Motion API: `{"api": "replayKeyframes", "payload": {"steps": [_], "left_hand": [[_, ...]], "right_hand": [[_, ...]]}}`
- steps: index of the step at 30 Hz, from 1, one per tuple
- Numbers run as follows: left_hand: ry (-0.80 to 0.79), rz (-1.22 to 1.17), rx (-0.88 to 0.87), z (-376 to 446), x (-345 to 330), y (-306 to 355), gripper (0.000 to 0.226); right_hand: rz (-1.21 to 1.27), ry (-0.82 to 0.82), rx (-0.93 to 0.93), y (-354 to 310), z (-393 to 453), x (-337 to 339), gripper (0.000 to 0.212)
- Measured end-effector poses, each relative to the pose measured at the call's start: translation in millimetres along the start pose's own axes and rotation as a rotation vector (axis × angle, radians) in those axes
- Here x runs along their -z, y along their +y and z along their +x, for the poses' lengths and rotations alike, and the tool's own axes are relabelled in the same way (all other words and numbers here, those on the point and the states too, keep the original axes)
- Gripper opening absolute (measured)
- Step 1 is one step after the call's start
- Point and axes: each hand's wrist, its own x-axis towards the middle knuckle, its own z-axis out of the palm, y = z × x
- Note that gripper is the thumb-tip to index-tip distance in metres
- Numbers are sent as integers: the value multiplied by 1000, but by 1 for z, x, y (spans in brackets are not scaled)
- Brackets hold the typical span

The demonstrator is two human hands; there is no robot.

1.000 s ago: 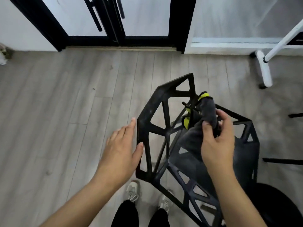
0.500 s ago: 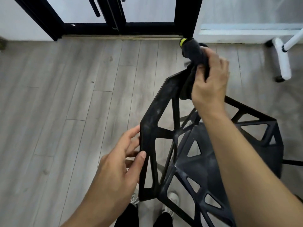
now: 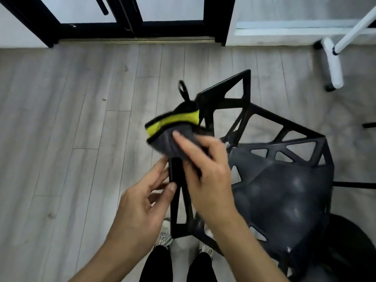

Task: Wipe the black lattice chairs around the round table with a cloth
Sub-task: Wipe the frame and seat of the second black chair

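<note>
1. One black lattice chair (image 3: 284, 186) stands on the gray wood floor (image 3: 61, 139). All places here are told from this chair.
2. One cloth (image 3: 173, 131), gray with a yellow and black edge, lies over the top bar of the chair's back.
3. The right hand (image 3: 205, 171) grips the cloth with curled fingers and presses it on that bar.
4. The left hand (image 3: 142, 204) holds the same bar just below the cloth, thumb and fingers pinching it.
5. Two shoes (image 3: 165, 237) show under the chair's near corner.
6. One white stand (image 3: 333, 64) is well apart, past the chair's far side.
7. Black-framed doors (image 3: 130, 23) are farther off.
</note>
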Motion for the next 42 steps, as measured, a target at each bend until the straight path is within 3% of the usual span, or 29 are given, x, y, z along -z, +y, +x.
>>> {"api": "replayKeyframes", "payload": {"steps": [5,8,12,16,24,28,32,34,37,40,42], "left_hand": [[-9,-17,11,-1,0,-3,61],[-4,-13,24,-1,2,-4,60],[-47,-38,30,0,7,1,58],[-176,-54,53,4,18,2,60],[-201,-182,69,10,23,14,53],[-196,-238,181,12,28,17,48],[-219,-188,162,11,28,18,45],[-226,-159,119,10,23,21,45],[-220,-88,67,9,20,19,52],[-220,-19,18,11,21,15,52],[-218,11,0,11,22,11,53]], "right_hand": [[-8,267,-165,50,96,5,44],[75,208,-198,35,73,0,44],[136,39,-130,-6,-35,-10,48],[147,8,-301,-9,-104,-10,49],[113,71,-261,-29,-20,-17,47],[116,-10,-284,-37,-101,-10,48],[79,-70,-612,-39,-178,-13,43],[125,-7,-658,-46,-171,-18,41],[155,115,-566,-67,-129,-21,46],[128,130,-539,-77,-111,-26,47],[149,111,-625,-68,-129,-32,46]]}}
